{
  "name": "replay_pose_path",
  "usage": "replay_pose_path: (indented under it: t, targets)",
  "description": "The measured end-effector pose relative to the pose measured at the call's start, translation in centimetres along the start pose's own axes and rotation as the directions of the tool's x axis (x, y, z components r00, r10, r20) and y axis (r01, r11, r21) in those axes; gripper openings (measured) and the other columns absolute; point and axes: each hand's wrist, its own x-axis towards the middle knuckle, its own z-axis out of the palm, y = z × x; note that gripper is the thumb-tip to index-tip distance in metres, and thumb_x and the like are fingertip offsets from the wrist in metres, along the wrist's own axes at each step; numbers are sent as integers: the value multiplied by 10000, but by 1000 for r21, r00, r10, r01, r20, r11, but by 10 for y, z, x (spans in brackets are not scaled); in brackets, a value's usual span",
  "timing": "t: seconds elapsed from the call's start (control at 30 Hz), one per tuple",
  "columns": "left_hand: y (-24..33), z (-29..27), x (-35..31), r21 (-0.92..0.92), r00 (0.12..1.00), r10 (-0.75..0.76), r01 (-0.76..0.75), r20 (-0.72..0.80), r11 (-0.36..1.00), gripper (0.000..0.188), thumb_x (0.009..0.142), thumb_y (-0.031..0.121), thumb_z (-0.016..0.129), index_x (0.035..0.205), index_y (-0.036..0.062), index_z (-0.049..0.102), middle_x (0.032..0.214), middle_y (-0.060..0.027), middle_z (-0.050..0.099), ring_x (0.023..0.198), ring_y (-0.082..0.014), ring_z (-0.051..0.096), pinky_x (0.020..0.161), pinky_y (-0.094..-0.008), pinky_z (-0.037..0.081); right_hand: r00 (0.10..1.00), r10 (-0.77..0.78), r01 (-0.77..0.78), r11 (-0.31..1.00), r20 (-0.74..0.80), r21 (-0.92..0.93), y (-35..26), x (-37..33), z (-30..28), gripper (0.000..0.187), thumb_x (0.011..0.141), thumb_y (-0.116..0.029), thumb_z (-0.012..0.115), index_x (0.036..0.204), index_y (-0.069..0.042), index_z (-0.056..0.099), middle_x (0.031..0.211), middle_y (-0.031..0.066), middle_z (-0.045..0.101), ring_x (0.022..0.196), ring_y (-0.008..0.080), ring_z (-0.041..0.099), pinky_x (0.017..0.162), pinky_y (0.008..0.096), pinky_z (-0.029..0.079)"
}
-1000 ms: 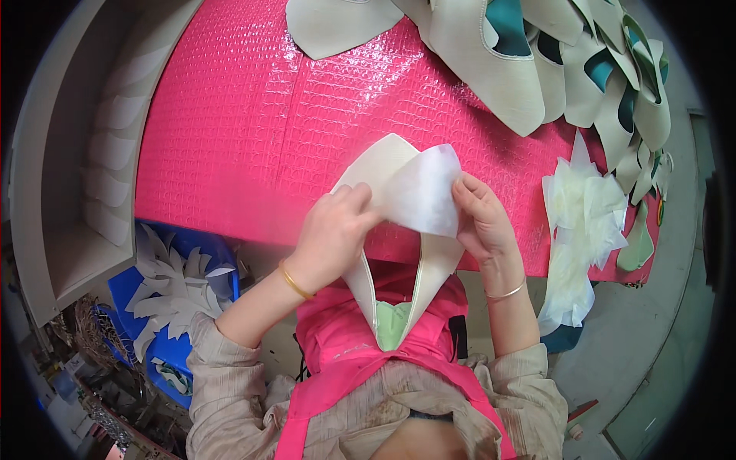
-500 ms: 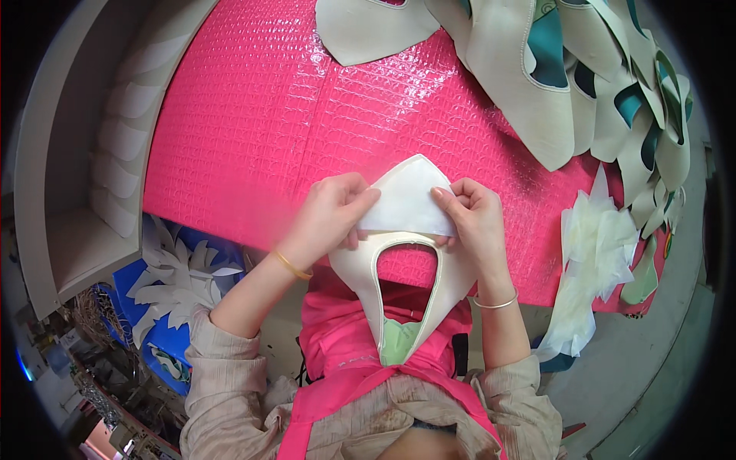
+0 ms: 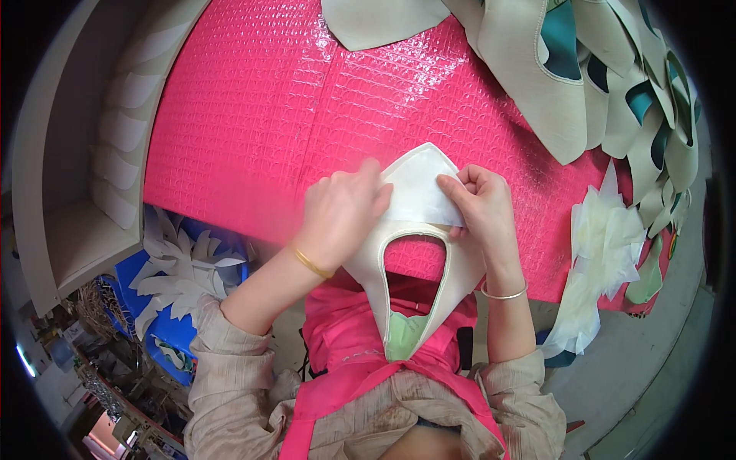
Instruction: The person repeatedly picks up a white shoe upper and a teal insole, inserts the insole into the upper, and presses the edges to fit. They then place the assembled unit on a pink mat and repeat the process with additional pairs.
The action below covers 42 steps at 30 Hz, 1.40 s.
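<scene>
A cream shoe upper (image 3: 363,257) with a large foot opening hangs over the table's near edge, toe pointing away from me. On its toe part lies a smooth white toe-shaped piece (image 3: 420,192), its edges close to the upper's edge. My right hand (image 3: 487,207) pinches the right side, thumb on top of the white piece and fingers partly beneath. At the left edge of the toe, my left hand (image 3: 341,205) is curled, with its thumb against the white piece. Its raised forefinger is smeared by motion. Light green lining (image 3: 405,335) shows at the heel end, near my apron.
A pink textured sheet (image 3: 245,115) covers the table. Many cream uppers (image 3: 529,84) overlap at the far right, and another upper (image 3: 383,19) lies at the far edge. Thin white pieces (image 3: 602,245) are bunched on the right. A grey shelf (image 3: 80,264) and blue tray (image 3: 172,333) stand left.
My left hand has turned over at the toe's left edge, its forefinger now lifted. The right hand keeps its pinch. The whole view has shifted slightly.
</scene>
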Motion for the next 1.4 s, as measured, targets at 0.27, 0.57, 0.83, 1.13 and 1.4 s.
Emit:
replay_pose_path:
  t: [0.27,0.57,0.83,1.13,1.4]
  targets:
    - [13,34,5,23,885,433,-436,-170,900,481,810,160,545,1264,63,419,1352,-83,380,1241,-239,369,1015,-393,308,969,-240,138,718,-56,-682,10,-15,-26,272,723,-227,679,708,16,559,540,142,521,512,281,559,533,372,449]
    - [-7,21,-12,-47,847,527,-531,-68,846,480,834,135,504,1297,69,393,1361,-88,377,1257,-229,357,1032,-414,276,753,-566,615,426,334,-664,46,-58,-4,551,800,-362,563,1296,-158,433,1374,36,374,1279,263,313,1030,477,234]
    - [-42,-7,-67,38,868,497,-497,16,867,485,814,64,501,1287,144,432,1246,-19,518,1161,-202,485,1008,-454,296,796,-559,544,498,229,-676,58,-62,-28,330,870,-207,463,1181,-195,573,1316,19,456,1249,246,371,1035,472,209]
    - [-15,4,-67,47,874,445,-445,-196,894,433,751,52,534,1185,61,521,1097,-113,584,1042,-260,544,892,-402,409,621,-779,637,436,88,-636,32,-52,-28,304,825,-128,525,1117,-65,579,1196,121,535,1160,288,459,993,434,301]
    - [-31,6,-97,38,906,361,-362,-221,932,437,757,24,523,1193,59,508,1104,-83,596,1053,-240,553,973,-471,324,699,-642,616,316,315,-722,20,0,-36,391,867,-229,493,1257,-215,494,1340,45,423,1236,232,388,1041,428,255]
